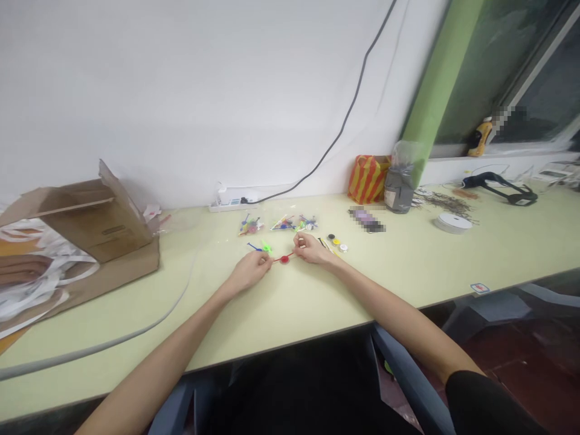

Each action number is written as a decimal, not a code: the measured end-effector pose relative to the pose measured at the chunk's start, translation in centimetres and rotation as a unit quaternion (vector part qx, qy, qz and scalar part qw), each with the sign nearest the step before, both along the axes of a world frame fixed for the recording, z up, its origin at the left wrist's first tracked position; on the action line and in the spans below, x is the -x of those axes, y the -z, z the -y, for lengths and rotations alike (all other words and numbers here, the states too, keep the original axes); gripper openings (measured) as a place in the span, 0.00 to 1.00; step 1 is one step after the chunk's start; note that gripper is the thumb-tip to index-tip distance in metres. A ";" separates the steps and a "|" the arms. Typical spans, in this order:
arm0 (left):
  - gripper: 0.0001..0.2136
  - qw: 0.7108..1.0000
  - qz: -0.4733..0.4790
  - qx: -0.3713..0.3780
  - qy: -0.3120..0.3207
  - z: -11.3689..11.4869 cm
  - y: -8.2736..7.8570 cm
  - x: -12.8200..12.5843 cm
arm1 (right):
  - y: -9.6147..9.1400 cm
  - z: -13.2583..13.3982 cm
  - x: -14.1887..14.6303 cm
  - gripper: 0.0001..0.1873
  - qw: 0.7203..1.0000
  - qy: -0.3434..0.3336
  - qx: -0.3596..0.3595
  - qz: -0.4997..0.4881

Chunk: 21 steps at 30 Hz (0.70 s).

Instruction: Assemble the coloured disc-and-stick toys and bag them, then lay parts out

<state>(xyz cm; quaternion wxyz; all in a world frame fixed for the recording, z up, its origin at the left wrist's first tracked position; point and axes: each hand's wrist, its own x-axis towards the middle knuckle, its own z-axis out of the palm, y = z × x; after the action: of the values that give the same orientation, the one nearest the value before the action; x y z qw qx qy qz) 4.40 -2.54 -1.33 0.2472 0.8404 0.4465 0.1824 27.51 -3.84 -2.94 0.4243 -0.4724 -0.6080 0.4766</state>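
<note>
My left hand (251,270) and my right hand (310,248) meet over the pale green table (290,302), each pinching one end of a small red plastic piece (284,259) with a round middle and thin arms. The fingers of both hands are closed on it. Just behind my left hand lie a blue stick and a green piece (261,247). Small round caps, black, yellow and white (338,243), lie right of my right hand. Two clear bags of colourful plastic parts (278,225) sit farther back.
An open cardboard box (86,223) with white straps fills the left. A grey cable (136,329) crosses the table. A power strip (233,199) lies by the wall. A striped orange bag (368,178), grey pouch (399,190), tape roll (453,222) and black tool (501,184) stand right.
</note>
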 end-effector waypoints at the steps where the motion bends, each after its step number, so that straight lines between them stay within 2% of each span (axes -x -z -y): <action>1: 0.16 1.000 0.010 0.011 0.009 0.1 -0.1 0.0 | -0.2 0.2 0.1 0.13 0.999 -0.008 0.022 -0.023; 5: 0.17 0.991 0.079 0.107 0.031 0.6 -0.6 0.0 | -1.2 0.9 0.2 0.16 0.996 -0.017 0.049 -0.068; 9: 0.19 0.971 0.159 0.176 0.015 1.0 -1.8 -0.3 | -2.0 0.9 -0.2 0.17 0.990 -0.030 0.044 -0.132; 12: 0.20 0.958 0.228 0.171 0.011 1.0 -2.5 -0.5 | -2.1 0.7 -0.4 0.19 0.985 -0.025 0.012 -0.170; 14: 0.18 0.950 0.273 0.153 -0.007 0.7 -2.5 -0.4 | -1.6 0.5 -0.4 0.19 0.984 0.016 0.005 -0.177; 18: 0.14 0.924 0.350 0.125 -0.084 -0.2 -2.0 0.3 | -0.3 -0.2 -0.4 0.16 0.972 0.119 0.037 -0.199; 21: 0.11 0.912 0.378 0.109 -0.113 -0.6 -1.9 0.8 | 0.3 -0.6 -0.3 0.14 0.967 0.136 0.041 -0.211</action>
<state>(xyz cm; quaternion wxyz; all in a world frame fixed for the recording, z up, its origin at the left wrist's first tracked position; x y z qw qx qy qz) 3.60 -1.91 0.60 0.4655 0.6205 0.4285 0.4634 27.83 -3.23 -3.28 0.5843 -0.4565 -0.4141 0.5280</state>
